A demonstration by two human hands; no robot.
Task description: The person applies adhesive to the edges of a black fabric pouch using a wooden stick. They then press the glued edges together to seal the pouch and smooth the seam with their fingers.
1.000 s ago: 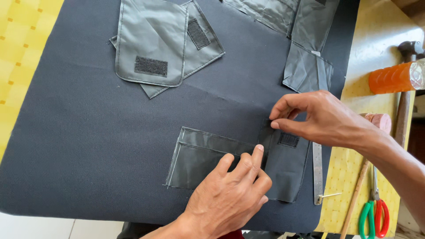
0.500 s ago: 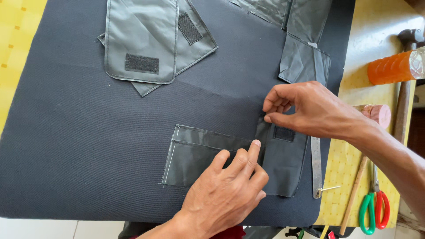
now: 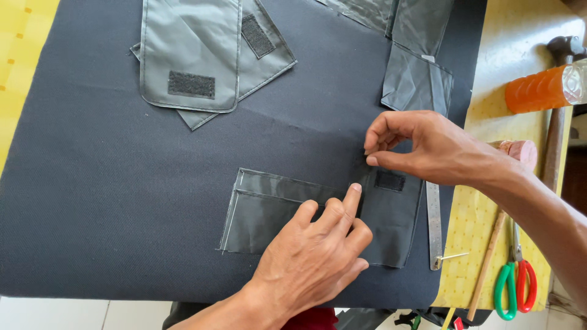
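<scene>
Grey pocket piece [image 3: 269, 214], shiny, creased, black fastener patch [image 3: 389, 181], left hand [image 3: 318, 256] pressing

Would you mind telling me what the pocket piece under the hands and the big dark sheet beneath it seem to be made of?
The pocket piece looks like a thin coated synthetic, perhaps nylon: grey, with a soft sheen, sharp creases and a stitched edge. The dark sheet looks like a heavier woven cloth, matte, with a fine diagonal weave showing. The left hand presses the piece flat; the right hand pinches its top edge.

glossy grey pocket piece [image 3: 269, 214] on matt woven cloth [image 3: 110, 183]; metal ruler [image 3: 433, 220].
</scene>
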